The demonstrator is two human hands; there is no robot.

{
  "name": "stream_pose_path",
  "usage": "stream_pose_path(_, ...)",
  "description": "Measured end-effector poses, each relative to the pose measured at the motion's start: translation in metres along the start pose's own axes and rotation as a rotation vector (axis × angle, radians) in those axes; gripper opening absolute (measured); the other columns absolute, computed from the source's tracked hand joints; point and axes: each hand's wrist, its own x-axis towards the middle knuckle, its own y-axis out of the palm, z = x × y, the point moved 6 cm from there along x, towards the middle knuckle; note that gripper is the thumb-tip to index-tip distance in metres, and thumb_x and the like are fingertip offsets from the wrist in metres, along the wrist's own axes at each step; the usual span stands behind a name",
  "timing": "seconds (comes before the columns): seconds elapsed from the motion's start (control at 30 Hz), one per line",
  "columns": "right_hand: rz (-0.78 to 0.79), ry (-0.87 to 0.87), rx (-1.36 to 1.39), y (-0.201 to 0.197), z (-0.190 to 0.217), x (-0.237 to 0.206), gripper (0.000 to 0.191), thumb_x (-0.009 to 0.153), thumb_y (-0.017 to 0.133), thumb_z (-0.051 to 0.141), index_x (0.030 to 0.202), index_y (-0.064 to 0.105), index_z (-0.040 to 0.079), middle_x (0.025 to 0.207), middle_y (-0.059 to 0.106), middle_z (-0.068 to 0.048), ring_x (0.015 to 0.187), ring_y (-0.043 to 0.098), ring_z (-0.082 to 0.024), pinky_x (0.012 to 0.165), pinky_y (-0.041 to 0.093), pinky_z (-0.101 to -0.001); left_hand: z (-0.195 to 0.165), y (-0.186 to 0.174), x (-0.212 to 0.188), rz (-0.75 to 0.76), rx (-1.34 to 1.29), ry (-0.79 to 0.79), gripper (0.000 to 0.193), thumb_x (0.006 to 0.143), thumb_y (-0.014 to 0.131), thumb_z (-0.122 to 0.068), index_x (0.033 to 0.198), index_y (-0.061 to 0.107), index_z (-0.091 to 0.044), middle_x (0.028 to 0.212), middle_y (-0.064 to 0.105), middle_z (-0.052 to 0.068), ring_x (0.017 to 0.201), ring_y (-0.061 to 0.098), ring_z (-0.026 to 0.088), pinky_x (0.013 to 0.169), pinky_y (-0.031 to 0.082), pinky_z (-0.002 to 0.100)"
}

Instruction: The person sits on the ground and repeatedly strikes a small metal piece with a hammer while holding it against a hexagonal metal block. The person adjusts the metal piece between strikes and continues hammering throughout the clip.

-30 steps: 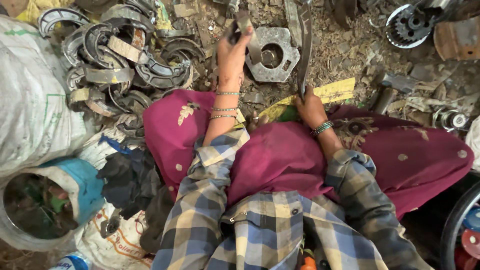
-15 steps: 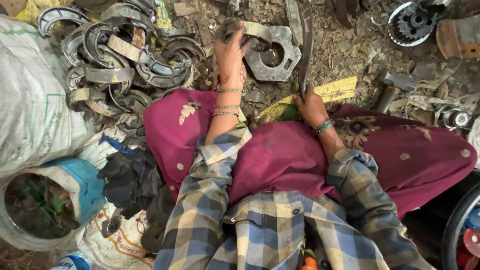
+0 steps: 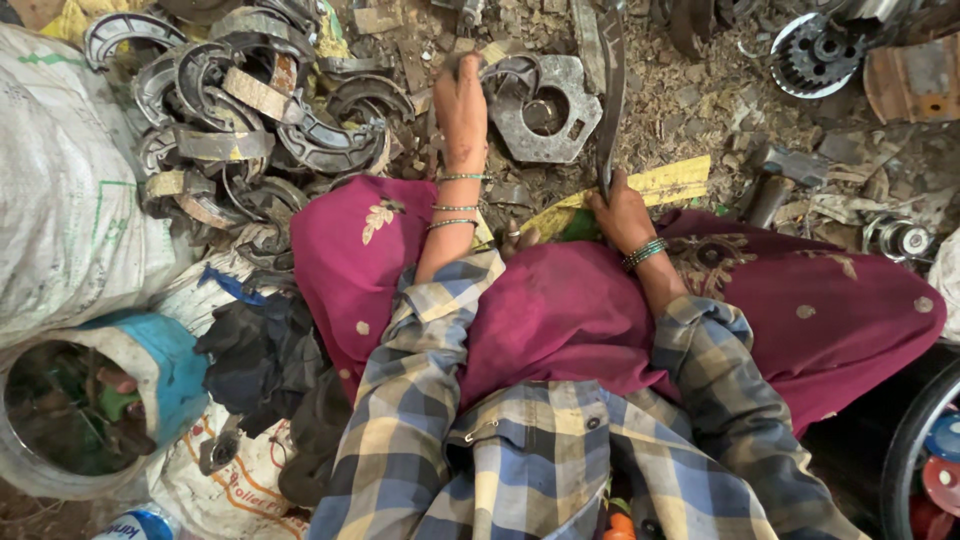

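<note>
Gripping with curled fingers, the left hand rests on the near-left edge of the flat grey metal plate with a round hole, which lies on the debris-strewn ground just ahead of the person's knees. How far its fingers wrap under the plate's edge cannot be told. The right hand is pressed together around the lower end of a long, dark, flat metal bar, which rises alongside the plate's right edge, close to it or touching.

A good hold here seems to call for the left grip to keep the plate flat and steady, fingers clear of the bar's line.

Room is tight on the left: a heap of curved grey metal brake shoes crowds close beside the left wrist. A yellow strip lies under the right hand. Farther right, past scattered scrap, a toothed metal wheel sits well apart, leaving looser ground between.
</note>
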Motion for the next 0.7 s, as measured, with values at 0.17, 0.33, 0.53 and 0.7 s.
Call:
stream_pose_path(0.17,0.013,0.033,0.022,-0.001,0.001,0.0,0.045,0.098,0.067,0.03,0.118,0.048,-0.006,0.092,0.068,-0.034,0.089,0.065,-0.053,0.077,0.052,-0.0559,-0.012,0.008,-0.002,0.039,0.293,0.099,0.042,0.103,0.046,-0.042,0.101,0.071,-0.009,0.073,0.069,0.011,0.069,0.071,0.03,0.066,0.052,0.043)
stream_pose_path(0.33,0.012,0.03,0.017,-0.003,0.004,0.0,0.046,0.098,0.068,0.03,0.118,0.048,-0.006,0.091,0.068,-0.035,0.089,0.065,-0.053,0.077,0.052,-0.0557,-0.02,0.014,-0.008,0.005,0.353,0.215,0.049,0.105,0.041,-0.05,0.095,0.067,-0.01,0.067,0.067,0.006,0.061,0.069,0.025,0.055,0.051,0.042)
stream_pose_path(0.53,0.017,0.025,0.026,-0.004,0.007,-0.001,0.047,0.097,0.068,0.03,0.119,0.048,-0.006,0.091,0.067,-0.035,0.088,0.066,-0.053,0.077,0.052,-0.0554,-0.015,0.041,-0.025,0.164,0.29,0.112,0.049,0.107,0.039,-0.047,0.087,0.067,-0.012,0.06,0.063,0.006,0.045,0.058,0.026,0.04,0.044,0.04)
stream_pose_path(0.7,-0.011,-0.026,-0.009,-0.005,0.01,-0.001,0.047,0.097,0.068,0.028,0.12,0.047,-0.007,0.09,0.067,-0.036,0.087,0.065,-0.053,0.075,0.052,-0.0561,-0.031,0.067,-0.068,0.272,0.267,0.223,0.045,0.106,0.045,-0.043,0.089,0.067,-0.008,0.056,0.065,0.01,0.05,0.067,0.027,0.048,0.046,0.043)
